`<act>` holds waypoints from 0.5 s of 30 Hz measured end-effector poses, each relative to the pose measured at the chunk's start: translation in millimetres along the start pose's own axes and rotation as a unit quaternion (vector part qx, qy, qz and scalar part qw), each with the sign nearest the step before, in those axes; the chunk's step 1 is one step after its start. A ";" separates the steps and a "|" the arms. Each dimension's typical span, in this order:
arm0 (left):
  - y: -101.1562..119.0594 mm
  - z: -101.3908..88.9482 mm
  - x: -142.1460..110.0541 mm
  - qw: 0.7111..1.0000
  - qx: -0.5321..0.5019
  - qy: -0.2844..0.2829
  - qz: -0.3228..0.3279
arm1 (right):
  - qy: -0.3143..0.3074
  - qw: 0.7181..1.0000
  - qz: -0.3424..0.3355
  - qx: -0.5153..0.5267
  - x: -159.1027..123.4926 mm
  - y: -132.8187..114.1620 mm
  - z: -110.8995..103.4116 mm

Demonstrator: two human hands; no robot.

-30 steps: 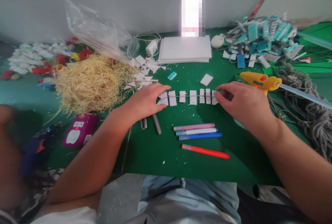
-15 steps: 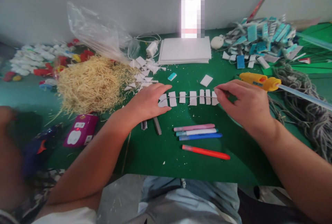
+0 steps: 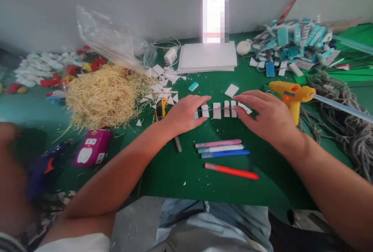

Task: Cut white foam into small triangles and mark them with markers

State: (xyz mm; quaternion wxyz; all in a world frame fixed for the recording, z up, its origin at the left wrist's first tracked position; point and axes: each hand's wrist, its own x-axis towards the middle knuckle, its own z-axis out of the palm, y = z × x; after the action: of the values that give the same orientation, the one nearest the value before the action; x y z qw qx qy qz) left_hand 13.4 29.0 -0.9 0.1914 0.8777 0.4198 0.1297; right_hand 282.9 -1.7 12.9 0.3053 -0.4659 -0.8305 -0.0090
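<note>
Several small white foam pieces (image 3: pixel 217 111) lie in a row on the green table, with a thin grey string (image 3: pixel 211 109) running across them. Over the left part of this row is my left hand (image 3: pixel 186 115), its thumb and fingers apart around the pieces there and partly hiding them. At the right end, my right hand (image 3: pixel 264 112) has fingers and thumb apart, close to the last pieces; whether it touches them I cannot tell. Just beyond the row lies a loose white rectangle (image 3: pixel 232 90). A yellow utility knife (image 3: pixel 161 109) sits beside my left hand.
Markers (image 3: pixel 231 171) lie near the front. A yellow glue gun (image 3: pixel 292 91) and grey yarn (image 3: pixel 344 116) are right, a pile of blue-white pieces (image 3: pixel 294 44) behind. Straw shreds (image 3: pixel 99 94) and a purple power box (image 3: pixel 91 147) are left. Another person's arm (image 3: pixel 13 174) shows.
My left hand has slid right along the row, uncovering the utility knife. My right hand has moved slightly left, and its fingers have spread from the row's right end.
</note>
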 end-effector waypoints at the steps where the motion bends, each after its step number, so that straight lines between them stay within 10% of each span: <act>1: -0.4 0.2 -0.6 1.000 0.002 0.001 0.004 | 0.004 1.000 -0.007 -0.003 -0.2 0.7 1.6; 7: -1.7 0.6 -4.7 0.999 0.022 0.026 0.036 | 0.106 0.988 -0.114 0.009 1.9 -0.9 -3.7; 15: -6.6 3.5 -9.1 0.988 0.029 0.127 0.081 | 0.078 0.948 -0.309 -0.020 -0.2 -26.8 -64.6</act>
State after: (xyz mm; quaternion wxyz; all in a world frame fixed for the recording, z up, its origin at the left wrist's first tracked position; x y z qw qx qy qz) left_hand 4.6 24.9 -7.6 0.1003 0.8902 0.3721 0.2429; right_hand 294.3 -36.3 72.5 0.3419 -0.1907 -0.9068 -0.1562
